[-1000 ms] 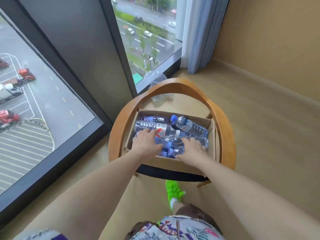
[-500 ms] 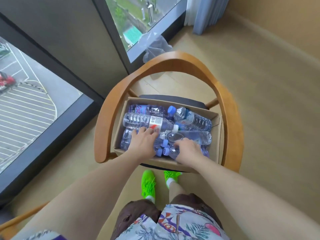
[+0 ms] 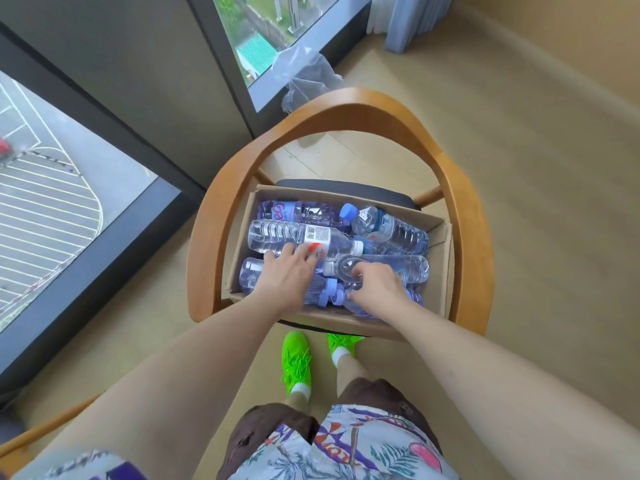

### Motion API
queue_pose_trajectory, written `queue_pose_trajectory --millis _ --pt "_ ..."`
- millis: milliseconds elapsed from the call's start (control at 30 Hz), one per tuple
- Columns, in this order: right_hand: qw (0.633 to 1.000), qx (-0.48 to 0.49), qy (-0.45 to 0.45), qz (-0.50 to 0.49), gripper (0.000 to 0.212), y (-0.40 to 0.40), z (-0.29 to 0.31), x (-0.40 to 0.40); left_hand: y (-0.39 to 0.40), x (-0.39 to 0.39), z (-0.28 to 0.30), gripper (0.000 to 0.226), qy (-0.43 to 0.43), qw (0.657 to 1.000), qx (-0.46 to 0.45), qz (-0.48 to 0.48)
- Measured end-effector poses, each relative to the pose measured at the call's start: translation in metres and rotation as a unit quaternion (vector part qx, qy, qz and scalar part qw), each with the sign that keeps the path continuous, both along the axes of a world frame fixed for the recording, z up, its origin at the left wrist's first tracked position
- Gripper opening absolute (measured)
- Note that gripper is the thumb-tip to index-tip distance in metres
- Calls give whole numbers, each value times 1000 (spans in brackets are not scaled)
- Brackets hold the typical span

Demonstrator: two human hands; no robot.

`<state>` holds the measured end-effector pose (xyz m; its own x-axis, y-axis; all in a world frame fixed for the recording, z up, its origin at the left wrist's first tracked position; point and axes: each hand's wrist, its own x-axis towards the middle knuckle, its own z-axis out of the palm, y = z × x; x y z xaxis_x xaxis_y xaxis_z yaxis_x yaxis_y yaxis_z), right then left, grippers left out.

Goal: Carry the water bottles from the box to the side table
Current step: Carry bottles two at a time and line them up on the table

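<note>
Since a second ago both hands have sunk deeper into the cardboard box (image 3: 437,271) on the wooden armchair (image 3: 464,188). Left hand (image 3: 285,277) lies spread over the red-label bottle (image 3: 301,237) at 11 o'clock, fingers fairly straight, no closed grip. Right hand (image 3: 377,289) curls onto the clear bottle (image 3: 391,268) at 3 o'clock. Nothing lifted yet; all water bottles are in the box, side table out of view.
</note>
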<state>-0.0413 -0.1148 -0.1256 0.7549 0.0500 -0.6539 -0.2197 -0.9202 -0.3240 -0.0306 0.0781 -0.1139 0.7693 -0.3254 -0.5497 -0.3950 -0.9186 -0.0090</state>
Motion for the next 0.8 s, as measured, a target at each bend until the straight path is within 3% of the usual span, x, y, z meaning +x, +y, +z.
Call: queue_pose_trajectory --millis 100,233,333,433,633,800 --pt "999 19 -29 -33 35 4 2 10 7 1 4 63 19 999 -24 17" --pt "996 21 -62 -63 34 14 11 21 17 16 13 70 25 985 -127 113" --pt "995 12 -55 -81 32 14 16 19 23 24 20 60 26 949 -204 239" --pt "996 -10 -36 -82 33 6 18 14 29 30 24 74 19 907 -245 341" --pt "999 -3 -13 -50 35 11 20 11 32 40 32 74 -2 883 -263 388" --pt "994 65 34 81 31 53 7 5 34 34 33 67 -3 883 -265 388"
